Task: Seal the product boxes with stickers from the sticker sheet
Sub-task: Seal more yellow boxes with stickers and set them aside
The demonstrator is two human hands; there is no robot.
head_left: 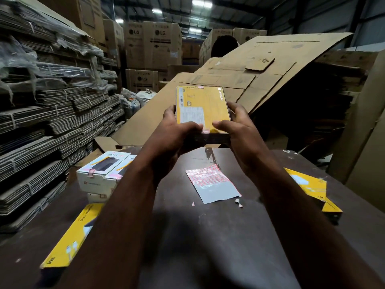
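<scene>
Bundled flat cardboard (52, 122) lined the left wall, with LG cartons (152, 44) behind. White boxes (104, 172) and the sticker sheet (210, 184) lay on the dark table (208, 236). Above it, the left hand (177, 138) and right hand (239, 130) gripped a yellow product box (203, 109), thumbs on its near edge. A cardboard sheet (260, 65) leaned at right.

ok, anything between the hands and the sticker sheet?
Nothing visible lies on or over the sticker sheet; it sits uncovered on the table. But the left hand and right hand both grip the yellow box, held above the table.
</scene>
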